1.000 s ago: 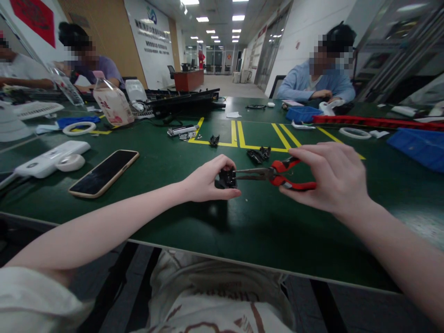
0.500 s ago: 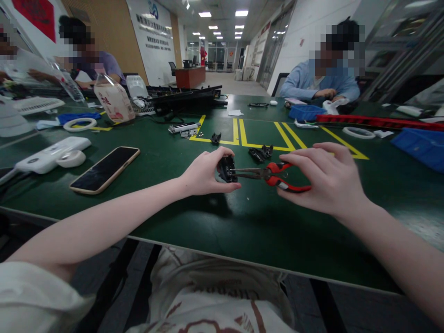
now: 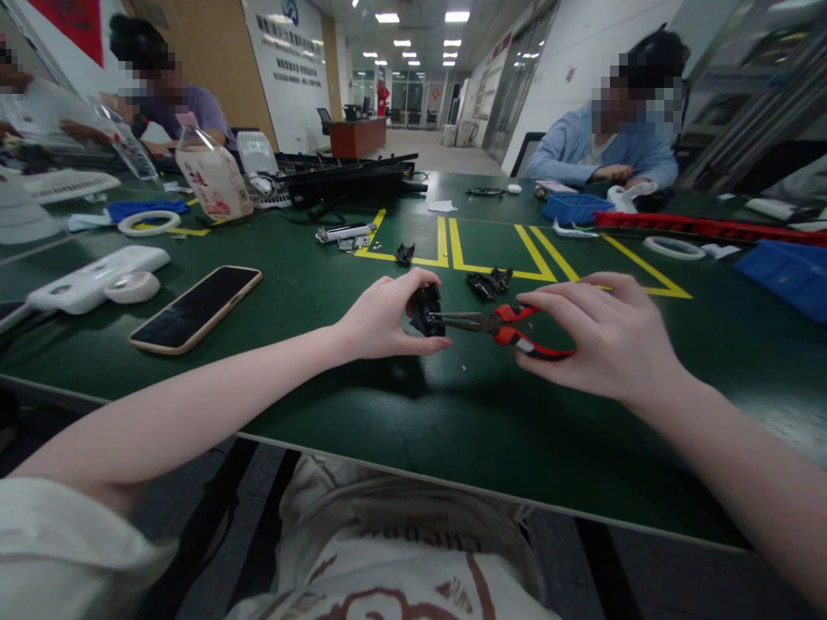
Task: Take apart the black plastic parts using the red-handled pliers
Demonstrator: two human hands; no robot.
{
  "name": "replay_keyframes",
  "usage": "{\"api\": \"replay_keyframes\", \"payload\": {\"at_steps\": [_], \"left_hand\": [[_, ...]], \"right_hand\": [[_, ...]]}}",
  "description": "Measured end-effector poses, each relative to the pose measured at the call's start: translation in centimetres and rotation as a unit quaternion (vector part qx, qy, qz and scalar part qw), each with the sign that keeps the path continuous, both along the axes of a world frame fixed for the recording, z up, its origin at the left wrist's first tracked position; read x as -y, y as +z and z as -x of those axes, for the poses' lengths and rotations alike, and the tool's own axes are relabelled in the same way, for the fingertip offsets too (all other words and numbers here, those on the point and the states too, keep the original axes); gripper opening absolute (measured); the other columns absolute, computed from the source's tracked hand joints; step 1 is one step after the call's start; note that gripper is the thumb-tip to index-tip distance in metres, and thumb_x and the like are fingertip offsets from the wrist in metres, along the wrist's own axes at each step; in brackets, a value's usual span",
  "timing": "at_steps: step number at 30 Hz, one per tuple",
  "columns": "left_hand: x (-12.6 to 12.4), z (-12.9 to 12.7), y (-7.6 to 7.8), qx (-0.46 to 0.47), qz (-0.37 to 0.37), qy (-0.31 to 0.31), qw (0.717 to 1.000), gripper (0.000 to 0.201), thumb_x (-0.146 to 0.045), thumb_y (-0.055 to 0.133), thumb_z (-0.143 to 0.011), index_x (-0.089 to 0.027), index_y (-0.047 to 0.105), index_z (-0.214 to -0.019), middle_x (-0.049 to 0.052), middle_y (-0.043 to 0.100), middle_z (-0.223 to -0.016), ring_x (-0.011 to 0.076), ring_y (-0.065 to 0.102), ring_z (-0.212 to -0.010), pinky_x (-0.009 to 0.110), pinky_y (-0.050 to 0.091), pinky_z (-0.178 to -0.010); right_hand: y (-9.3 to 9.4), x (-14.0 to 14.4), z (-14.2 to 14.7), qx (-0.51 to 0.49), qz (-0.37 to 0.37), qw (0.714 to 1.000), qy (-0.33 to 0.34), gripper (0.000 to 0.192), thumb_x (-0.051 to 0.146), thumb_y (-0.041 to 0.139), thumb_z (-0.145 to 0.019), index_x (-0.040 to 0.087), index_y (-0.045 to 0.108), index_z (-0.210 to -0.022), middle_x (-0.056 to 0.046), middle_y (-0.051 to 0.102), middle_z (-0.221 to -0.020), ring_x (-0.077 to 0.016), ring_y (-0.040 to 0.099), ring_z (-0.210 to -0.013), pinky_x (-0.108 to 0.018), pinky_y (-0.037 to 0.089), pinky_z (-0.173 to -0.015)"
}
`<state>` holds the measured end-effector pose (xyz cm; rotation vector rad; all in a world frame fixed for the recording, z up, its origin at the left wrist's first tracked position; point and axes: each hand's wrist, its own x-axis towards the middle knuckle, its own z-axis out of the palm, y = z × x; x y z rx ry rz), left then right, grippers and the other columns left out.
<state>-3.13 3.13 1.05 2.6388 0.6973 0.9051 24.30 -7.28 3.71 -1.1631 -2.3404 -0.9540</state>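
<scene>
My left hand (image 3: 381,319) grips a small black plastic part (image 3: 425,310) just above the green table (image 3: 388,405). My right hand (image 3: 600,336) holds red-handled needle-nose pliers (image 3: 510,327) by the handles. The plier jaws point left and their tips are in contact with the black part. More small black parts (image 3: 489,282) lie just behind the pliers near the yellow tape lines (image 3: 452,250), and another black piece (image 3: 405,253) sits on the tape farther left.
A phone (image 3: 197,307) lies face up at left, beside a white device (image 3: 90,280) and tape rolls (image 3: 148,223). Blue bins (image 3: 785,271), a red strip (image 3: 704,226) and a black assembly (image 3: 349,176) stand farther back. Other people sit across the table at left and right.
Both hands with the part and pliers have lifted slightly and shifted a little away from me. The black part has turned a little in my left fingers.
</scene>
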Motion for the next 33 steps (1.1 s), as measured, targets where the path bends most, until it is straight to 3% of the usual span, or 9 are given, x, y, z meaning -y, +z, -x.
{"api": "replay_keyframes", "payload": {"at_steps": [6,15,22,27,33], "left_hand": [[-0.07,0.01,0.05,0.000,0.024,-0.003,1.000,0.065,-0.052,0.074,-0.074,-0.014,0.054,-0.122,0.013,0.066,-0.115,0.0286,0.063,-0.102,0.039,0.049,-0.085],[-0.39,0.12,0.04,-0.006,0.080,-0.013,0.997,0.064,-0.055,0.072,-0.074,-0.017,0.055,-0.123,0.009,0.069,-0.110,0.0251,0.066,-0.096,0.039,0.051,-0.084],[-0.63,0.21,-0.13,0.004,0.109,-0.035,0.993,0.062,-0.052,0.075,-0.074,-0.019,0.057,-0.123,0.008,0.069,-0.113,0.0242,0.066,-0.098,0.038,0.053,-0.084],[-0.67,0.10,-0.22,0.045,0.068,-0.038,0.996,0.066,-0.046,0.079,-0.071,-0.018,0.053,-0.125,0.010,0.065,-0.119,0.0244,0.064,-0.103,0.037,0.054,-0.087],[-0.61,-0.03,-0.37,0.065,0.029,-0.027,0.997,0.069,-0.041,0.080,-0.070,-0.017,0.052,-0.129,0.012,0.062,-0.128,0.0271,0.061,-0.114,0.038,0.053,-0.091]], "right_hand": [[0.06,0.12,0.20,0.017,-0.001,1.000,-0.002,0.037,0.039,0.062,-0.086,0.018,0.064,-0.116,-0.012,0.075,-0.105,-0.0289,0.070,-0.084,-0.042,0.045,-0.072],[0.16,0.37,0.66,0.001,0.029,1.000,-0.012,0.034,0.036,0.064,-0.084,0.016,0.065,-0.111,-0.014,0.074,-0.100,-0.0290,0.068,-0.080,-0.040,0.043,-0.068],[0.05,0.32,0.61,-0.001,0.043,0.999,-0.021,0.034,0.040,0.063,-0.084,0.020,0.064,-0.111,-0.012,0.074,-0.102,-0.0295,0.068,-0.082,-0.041,0.046,-0.069],[0.15,0.29,0.68,0.020,0.021,1.000,-0.008,0.032,0.038,0.064,-0.084,0.017,0.060,-0.108,-0.012,0.074,-0.096,-0.0259,0.065,-0.075,-0.038,0.045,-0.066],[0.13,0.34,0.65,0.005,0.047,0.999,-0.022,0.032,0.036,0.066,-0.082,0.019,0.061,-0.108,-0.011,0.074,-0.097,-0.0265,0.064,-0.075,-0.038,0.043,-0.066]]}}
